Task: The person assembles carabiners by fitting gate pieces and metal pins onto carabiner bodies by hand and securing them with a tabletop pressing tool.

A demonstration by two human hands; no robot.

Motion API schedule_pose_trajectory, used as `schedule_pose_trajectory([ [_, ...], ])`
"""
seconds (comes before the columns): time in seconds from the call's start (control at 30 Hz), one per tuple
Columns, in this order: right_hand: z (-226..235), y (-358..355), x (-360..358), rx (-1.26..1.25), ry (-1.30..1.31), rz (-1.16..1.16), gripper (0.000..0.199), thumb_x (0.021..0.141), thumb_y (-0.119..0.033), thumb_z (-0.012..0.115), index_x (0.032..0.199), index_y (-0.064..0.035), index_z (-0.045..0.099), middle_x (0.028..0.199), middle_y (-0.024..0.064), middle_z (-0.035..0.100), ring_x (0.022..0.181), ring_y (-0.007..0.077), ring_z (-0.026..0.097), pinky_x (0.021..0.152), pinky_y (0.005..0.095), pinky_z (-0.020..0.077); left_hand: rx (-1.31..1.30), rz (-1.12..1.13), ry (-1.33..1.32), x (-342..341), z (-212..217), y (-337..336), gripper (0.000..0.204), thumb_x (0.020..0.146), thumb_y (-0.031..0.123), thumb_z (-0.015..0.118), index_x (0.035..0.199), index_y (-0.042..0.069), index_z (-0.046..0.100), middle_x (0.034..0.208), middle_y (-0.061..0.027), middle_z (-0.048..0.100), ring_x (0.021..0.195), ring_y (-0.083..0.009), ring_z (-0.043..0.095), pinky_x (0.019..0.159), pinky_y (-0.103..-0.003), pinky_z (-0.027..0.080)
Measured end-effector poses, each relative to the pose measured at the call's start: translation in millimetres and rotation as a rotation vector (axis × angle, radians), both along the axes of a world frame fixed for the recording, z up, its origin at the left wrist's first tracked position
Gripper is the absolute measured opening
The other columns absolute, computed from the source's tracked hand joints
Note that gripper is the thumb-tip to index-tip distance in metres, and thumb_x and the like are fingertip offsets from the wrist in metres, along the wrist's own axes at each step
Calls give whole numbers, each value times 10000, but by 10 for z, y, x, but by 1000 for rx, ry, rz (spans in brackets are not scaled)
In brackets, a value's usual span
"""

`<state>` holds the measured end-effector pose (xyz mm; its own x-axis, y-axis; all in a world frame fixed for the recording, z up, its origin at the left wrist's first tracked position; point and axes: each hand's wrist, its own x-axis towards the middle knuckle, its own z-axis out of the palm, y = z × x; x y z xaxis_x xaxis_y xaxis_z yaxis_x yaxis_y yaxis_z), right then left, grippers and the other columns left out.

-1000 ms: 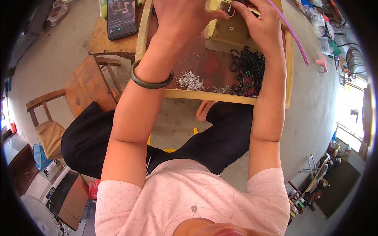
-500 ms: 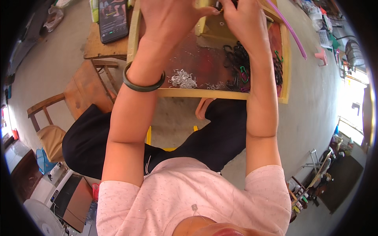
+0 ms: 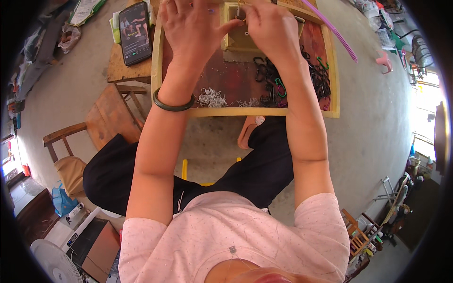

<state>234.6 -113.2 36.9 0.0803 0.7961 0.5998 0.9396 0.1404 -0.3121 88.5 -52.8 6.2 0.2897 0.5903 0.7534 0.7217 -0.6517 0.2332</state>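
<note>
Assembly step: left hand (image 3: pixel 191 28) steadies small wooden block (image 3: pixel 238 35); right hand (image 3: pixel 269 26) pinches a small metal piece (image 3: pixel 240 10) on it; next move needs precise seating.

A shallow tray (image 3: pixel 264 112) is made of pale wood, and its floor is seen to be dark red and a bit worn. A small block (image 3: pixel 238 40) of light, matt wood is touched by the left hand (image 3: pixel 193 28) and the right hand (image 3: pixel 271 28). Shiny metal bits (image 3: pixel 211 98) are piled in the tray. The black hooks (image 3: pixel 266 78) may be plastic; this cannot be told well. A smooth, glossy green bangle (image 3: pixel 172 104) is worn. A glossy phone (image 3: pixel 135 32) is laid on rough wood.
</note>
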Motion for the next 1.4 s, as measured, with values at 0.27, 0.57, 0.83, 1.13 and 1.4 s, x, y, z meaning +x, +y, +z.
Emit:
schedule_pose_trajectory([
  [0.27,50,-139,114,-131,449,90,143,976,-52,607,1087,-17,690,858,173,713,742,299,728,640,388,575,192,-103,-84,61,-51,103,452,767,297,894,1053,64,633,1000,-88,612,938,-259,578,822,-397,461],
  [0.57,-73,-232,329,-208,961,304,107,1012,-7,612,1099,31,660,910,67,706,786,145,694,695,273,574,21,-531,-255,35,-13,17,184,790,71,843,921,68,714,847,-34,677,780,-203,623,703,-330,482],
  [0.83,-92,-241,389,-202,943,286,176,979,-33,655,1150,5,664,864,97,726,710,194,701,664,313,559,-279,-631,-398,36,-84,-13,125,879,51,794,968,24,711,906,-19,703,775,-110,611,683,-255,470],
  [1.13,-94,-224,299,-173,919,343,150,986,-98,675,1102,-19,730,871,42,734,740,97,683,685,250,558,-468,-657,-475,31,-113,-9,135,918,61,772,1036,16,725,931,8,700,812,-64,644,723,-222,508],
  [1.4,-45,-293,271,-160,814,275,164,989,-105,657,1112,-25,732,861,27,741,741,92,678,693,246,542,-799,-899,-729,46,-112,2,140,951,122,760,1042,18,743,887,-3,722,778,-46,653,685,-220,529],
])
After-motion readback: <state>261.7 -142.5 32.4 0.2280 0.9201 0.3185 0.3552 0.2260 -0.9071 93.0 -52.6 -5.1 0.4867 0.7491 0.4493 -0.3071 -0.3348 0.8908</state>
